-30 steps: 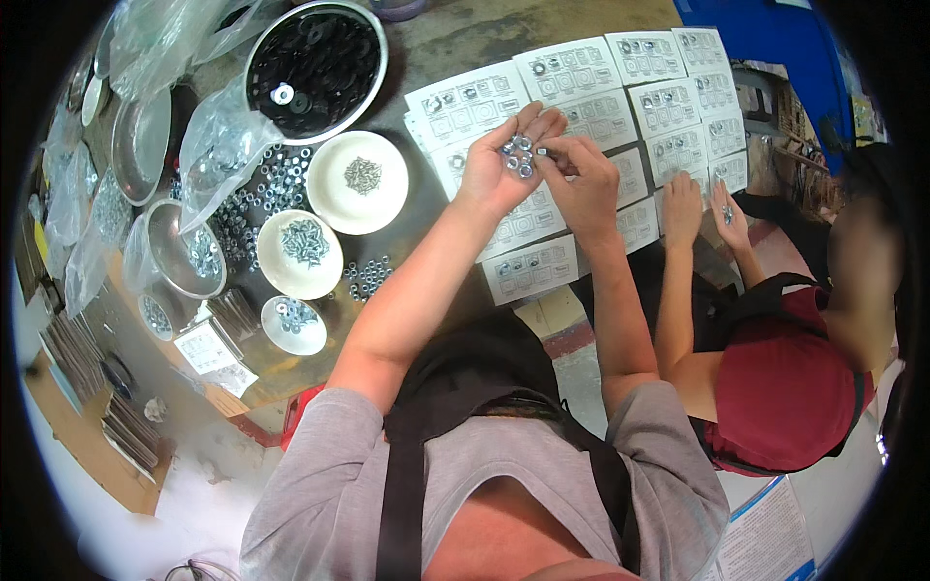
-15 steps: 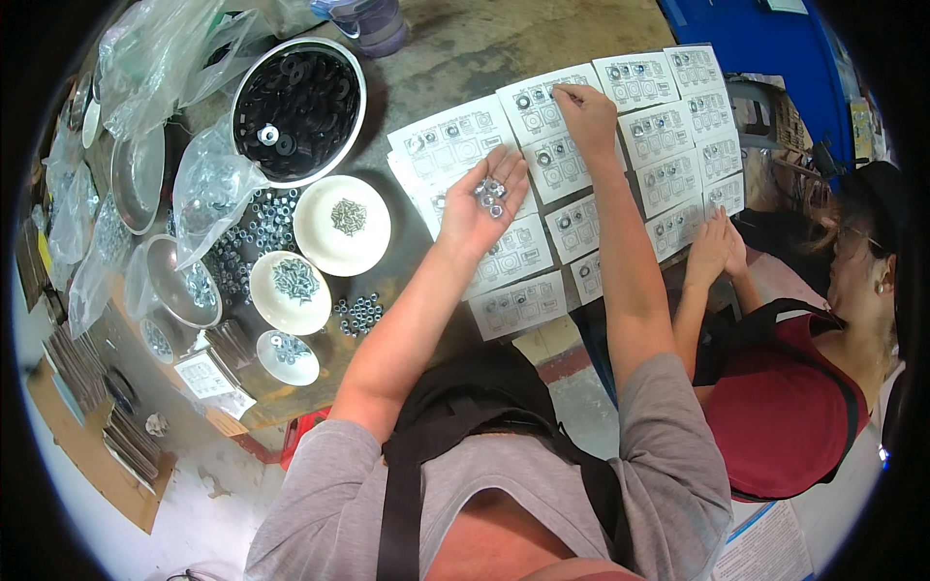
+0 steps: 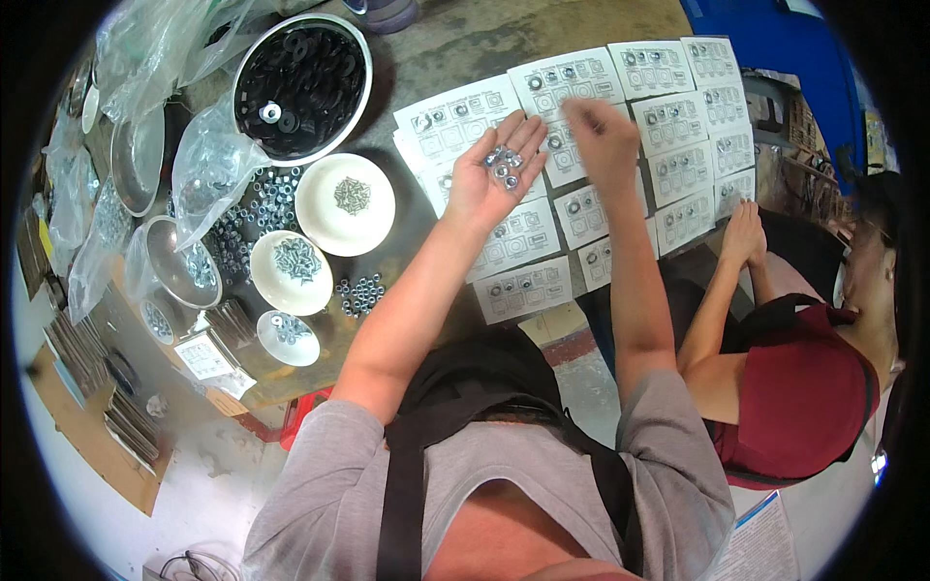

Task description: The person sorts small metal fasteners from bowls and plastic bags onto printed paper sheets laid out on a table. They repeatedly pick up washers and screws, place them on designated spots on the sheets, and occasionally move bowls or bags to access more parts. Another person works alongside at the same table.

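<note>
Left hand (image 3: 499, 174) cupped open, palm full of nuts (image 3: 504, 165); I'd keep it level while my blurred right hand (image 3: 603, 131), grip unclear, reaches the cards (image 3: 572, 82).

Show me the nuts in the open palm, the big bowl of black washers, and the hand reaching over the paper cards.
nuts (image 3: 504, 167), head view, middle of the small pile.
bowl of black washers (image 3: 360, 60), head view, right metal rim.
right hand (image 3: 601, 136), head view, back of the hand.
</note>
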